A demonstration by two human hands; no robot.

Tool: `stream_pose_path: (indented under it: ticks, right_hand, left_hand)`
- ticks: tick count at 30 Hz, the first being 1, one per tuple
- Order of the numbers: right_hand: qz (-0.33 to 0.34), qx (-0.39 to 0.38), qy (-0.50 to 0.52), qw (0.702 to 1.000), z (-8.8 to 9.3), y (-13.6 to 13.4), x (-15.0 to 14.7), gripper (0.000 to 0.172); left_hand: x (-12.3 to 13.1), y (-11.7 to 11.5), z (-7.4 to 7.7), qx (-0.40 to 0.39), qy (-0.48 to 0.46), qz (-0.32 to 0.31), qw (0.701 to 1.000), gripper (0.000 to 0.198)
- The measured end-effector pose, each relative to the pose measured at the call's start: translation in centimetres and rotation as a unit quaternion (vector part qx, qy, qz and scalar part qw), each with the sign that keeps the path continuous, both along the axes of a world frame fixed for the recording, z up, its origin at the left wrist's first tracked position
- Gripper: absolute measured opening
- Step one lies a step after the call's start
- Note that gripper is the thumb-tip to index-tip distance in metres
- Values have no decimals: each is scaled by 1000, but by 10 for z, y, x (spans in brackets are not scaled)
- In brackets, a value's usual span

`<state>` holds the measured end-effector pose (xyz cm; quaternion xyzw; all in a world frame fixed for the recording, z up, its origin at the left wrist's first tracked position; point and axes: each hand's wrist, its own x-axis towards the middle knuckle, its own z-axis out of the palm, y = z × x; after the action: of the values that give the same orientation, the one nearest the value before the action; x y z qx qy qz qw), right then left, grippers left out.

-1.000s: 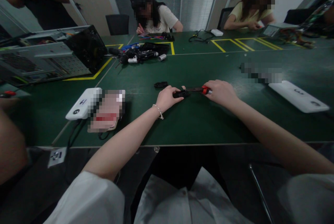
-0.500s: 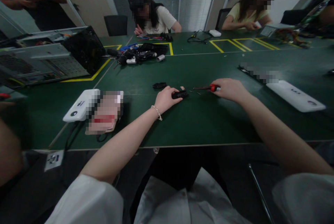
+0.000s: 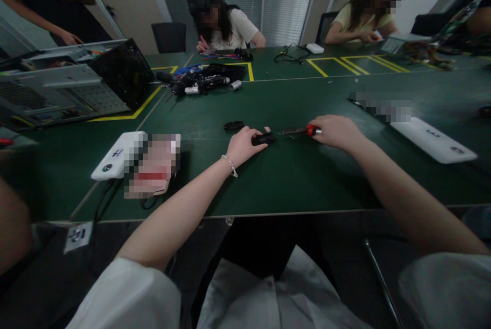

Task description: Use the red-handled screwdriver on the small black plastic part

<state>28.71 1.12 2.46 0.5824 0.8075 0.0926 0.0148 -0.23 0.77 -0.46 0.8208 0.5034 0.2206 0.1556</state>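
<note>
My left hand [image 3: 242, 144] is closed around a small black plastic part [image 3: 263, 138] lying on the green table, its kind too small to tell. My right hand [image 3: 336, 132] grips red-handled pliers [image 3: 303, 131], jaws pointing left toward the black part but apart from it. Thin metal pieces [image 3: 286, 136] lie on the table between the pliers and the part. Just behind the black part is a small pinkish piece [image 3: 267, 129]. Another black plastic piece [image 3: 233, 126] rests to the left, behind my left hand.
A white power bank [image 3: 118, 157] and a blurred phone-like slab lie left of my left arm. At far left stands an opened computer case [image 3: 65, 88]. Black cables and a drill-like tool [image 3: 199, 81] are heaped farther back. Another white power bank [image 3: 435, 139] lies right. Other people are around the table.
My right hand and the pliers have shifted slightly left. My left hand stays on the black part. The standing person at the left has lowered one hand toward the computer case.
</note>
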Motion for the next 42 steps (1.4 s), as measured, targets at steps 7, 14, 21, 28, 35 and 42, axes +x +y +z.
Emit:
stream_pose_path:
  ticks: [7, 14, 21, 28, 35, 42]
  right_hand:
    - [43, 49, -2, 998, -4, 4, 5, 34]
    - [47, 91, 6, 995, -3, 1, 2, 37]
    - [-5, 94, 203, 975, -2, 2, -2, 37]
    - [-18, 78, 262, 962, -3, 1, -6, 37]
    - [51, 110, 142, 982, -8, -4, -13, 37]
    - [86, 128, 126, 980, -16, -9, -28, 39]
  left_hand:
    - [0, 0, 0, -2, -1, 0, 1000, 39]
    - [0, 1, -1, 4, 6, 5, 1000, 39]
    - [0, 0, 0, 0, 10, 2, 1000, 39]
    - [-1, 0, 2, -12, 17, 4, 1000, 39]
    - [0, -2, 5, -23, 8, -1, 1000, 47]
    - [-1, -6, 8, -18, 24, -5, 1000, 51]
